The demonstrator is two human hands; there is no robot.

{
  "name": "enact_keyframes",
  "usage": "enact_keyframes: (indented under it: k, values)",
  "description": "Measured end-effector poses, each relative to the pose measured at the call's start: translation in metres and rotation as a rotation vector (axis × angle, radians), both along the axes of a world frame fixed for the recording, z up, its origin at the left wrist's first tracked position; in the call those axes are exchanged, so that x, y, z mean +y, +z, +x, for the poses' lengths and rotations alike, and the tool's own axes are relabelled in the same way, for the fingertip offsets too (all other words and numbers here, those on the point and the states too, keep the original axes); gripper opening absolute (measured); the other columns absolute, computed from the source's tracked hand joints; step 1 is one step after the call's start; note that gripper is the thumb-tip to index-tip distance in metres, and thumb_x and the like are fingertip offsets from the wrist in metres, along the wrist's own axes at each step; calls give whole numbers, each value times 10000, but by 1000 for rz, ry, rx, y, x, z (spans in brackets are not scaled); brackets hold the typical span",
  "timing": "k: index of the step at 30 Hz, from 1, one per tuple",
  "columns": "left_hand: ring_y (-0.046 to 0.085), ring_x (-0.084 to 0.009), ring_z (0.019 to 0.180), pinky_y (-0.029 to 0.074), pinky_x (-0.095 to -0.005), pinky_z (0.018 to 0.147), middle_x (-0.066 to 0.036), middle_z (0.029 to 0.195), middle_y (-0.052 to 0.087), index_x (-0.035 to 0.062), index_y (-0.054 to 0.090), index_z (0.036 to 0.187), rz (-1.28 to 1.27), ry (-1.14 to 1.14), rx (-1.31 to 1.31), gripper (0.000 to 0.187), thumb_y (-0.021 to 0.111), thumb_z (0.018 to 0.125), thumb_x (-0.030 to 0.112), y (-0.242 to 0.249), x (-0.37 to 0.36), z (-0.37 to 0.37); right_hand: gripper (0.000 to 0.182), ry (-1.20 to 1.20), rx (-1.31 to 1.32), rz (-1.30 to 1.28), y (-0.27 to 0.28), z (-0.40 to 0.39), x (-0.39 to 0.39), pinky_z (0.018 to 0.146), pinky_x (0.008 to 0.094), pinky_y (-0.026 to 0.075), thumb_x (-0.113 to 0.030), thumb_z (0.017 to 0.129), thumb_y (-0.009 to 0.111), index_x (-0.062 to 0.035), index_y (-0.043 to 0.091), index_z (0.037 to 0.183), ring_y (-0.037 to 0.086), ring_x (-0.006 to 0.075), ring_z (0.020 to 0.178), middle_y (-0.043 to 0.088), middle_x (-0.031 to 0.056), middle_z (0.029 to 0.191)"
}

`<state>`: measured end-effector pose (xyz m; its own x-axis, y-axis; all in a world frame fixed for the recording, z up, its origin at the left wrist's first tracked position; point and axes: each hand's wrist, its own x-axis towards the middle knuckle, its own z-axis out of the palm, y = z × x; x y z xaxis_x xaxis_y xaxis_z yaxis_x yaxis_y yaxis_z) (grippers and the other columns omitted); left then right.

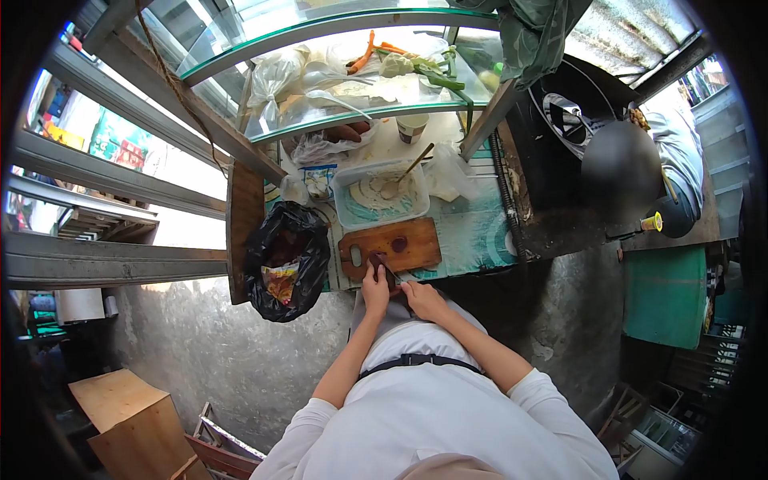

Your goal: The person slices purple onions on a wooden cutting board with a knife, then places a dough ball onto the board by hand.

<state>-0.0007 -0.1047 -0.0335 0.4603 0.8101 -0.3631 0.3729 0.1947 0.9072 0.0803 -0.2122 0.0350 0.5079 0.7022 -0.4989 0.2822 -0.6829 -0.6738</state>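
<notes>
At the near edge of the wooden cutting board [420, 252], my left hand [375, 288] is closed around a dark reddish-brown elongated piece of food [376, 260]. My right hand [425, 300] grips a knife [391, 273], its thin blade angled toward the piece and its handle mostly hidden by my fingers. A small dark round piece [398, 242] lies on the board. Just behind the board stands a clear plastic tub [342, 210] of whitish batter, with a spoon [418, 159] leaning in it.
Left of the board hangs a black plastic bag [308, 264] with a wrapper inside. A paper cup [411, 128] and a plastic bag of brown items [344, 132] stand behind the tub. Above is a glass shelf with vegetables [432, 74]. Another person [676, 152] is at right.
</notes>
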Motion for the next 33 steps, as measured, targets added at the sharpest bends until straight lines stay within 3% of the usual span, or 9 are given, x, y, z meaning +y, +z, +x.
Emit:
enact_keyframes:
  k: [2, 9, 12, 16, 19, 22, 25, 30, 33]
  values:
    - [642, -222, 584, 551, -301, 490, -140, 892, 613, 77, 426, 1309, -289, 49, -54, 389, 422, 958, 242, 53, 3, 10, 431, -38, 35, 47, 14, 4, 2, 775, 520, 423, -344, 946, 344, 14, 578, 901, 543, 475, 883, 600, 283, 892]
    - [627, -205, 586, 564, -306, 507, -120, 952, 578, 161, 298, 1398, -435, -47, -17, 438, 377, 976, 248, 49, 17, -2, 482, -167, 200, 59, 58, 15, -3, 705, 492, 409, -369, 950, 339, 42, 567, 841, 542, 469, 820, 587, 287, 841]
    - [614, -178, 646, 556, -305, 518, -105, 955, 573, 184, 296, 1404, -520, -20, -38, 440, 371, 980, 275, 53, 19, -7, 491, -210, 169, 105, 63, 21, -5, 497, 310, 360, -408, 957, 360, 1, 509, 729, 417, 134, 504, 455, 48, 563]
    - [545, -135, 637, 491, -255, 493, -81, 947, 564, 209, 303, 1393, -663, 86, -131, 448, 384, 973, 343, 52, 28, -16, 488, -144, 149, 96, 29, 22, -5, 467, 298, 357, -396, 958, 367, -7, 533, 714, 432, 122, 473, 463, 43, 534]
    - [487, -110, 593, 435, -222, 478, -62, 919, 548, 204, 319, 1355, -694, 166, -183, 443, 406, 962, 388, 46, 28, -21, 458, -266, 377, 67, 25, 18, -1, 509, 360, 405, -372, 947, 384, 13, 587, 804, 528, 228, 502, 539, 125, 567]
    - [456, -97, 577, 397, -213, 469, -49, 895, 520, 195, 310, 1299, -682, 150, -197, 425, 450, 946, 385, 47, 25, -23, 418, -355, 551, 102, 31, 14, 6, 469, 327, 394, -334, 950, 398, 16, 582, 814, 503, 170, 461, 526, 78, 554]
    - [444, -94, 574, 369, -216, 461, -42, 866, 490, 182, 295, 1254, -618, 128, -162, 416, 514, 927, 319, 54, 16, -19, 378, -279, 421, 121, 30, 12, 11, 492, 328, 415, -297, 950, 407, 20, 578, 839, 526, 204, 484, 542, 115, 568]
    - [451, -93, 549, 375, -215, 453, -77, 890, 490, 121, 259, 1277, -351, 26, -48, 529, 595, 876, 203, 41, 9, -21, 367, -100, 61, 175, 30, 8, 18, 610, 464, 448, -284, 955, 382, 22, 558, 855, 587, 399, 657, 597, 229, 707]
    - [535, -321, 904, 435, -358, 751, -212, 1104, 498, 66, 255, 1306, 3, -81, 43, 559, 570, 892, 270, 13, 6, -27, 345, -30, -49, 145, 26, 2, 20, 675, 536, 436, -281, 956, 365, 15, 527, 888, 573, 476, 758, 605, 266, 771]
